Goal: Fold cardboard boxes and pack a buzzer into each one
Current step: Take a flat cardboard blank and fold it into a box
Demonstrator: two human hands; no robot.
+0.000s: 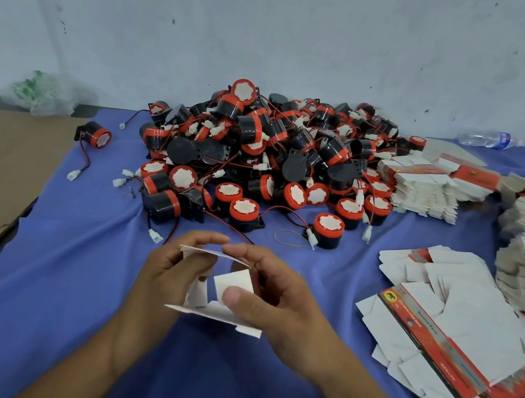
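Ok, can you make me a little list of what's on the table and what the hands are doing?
hands: left hand and right hand both hold one small white box, half folded
right thumb: presses on a flap of it
buzzer pile: big, red and black, behind the hands
stray buzzer: alone, left of the pile
flat boxes: unfolded stacks on the right
cloth: blue, under the hands and buzzers
also there: water bottle, plastic bag, rubber band
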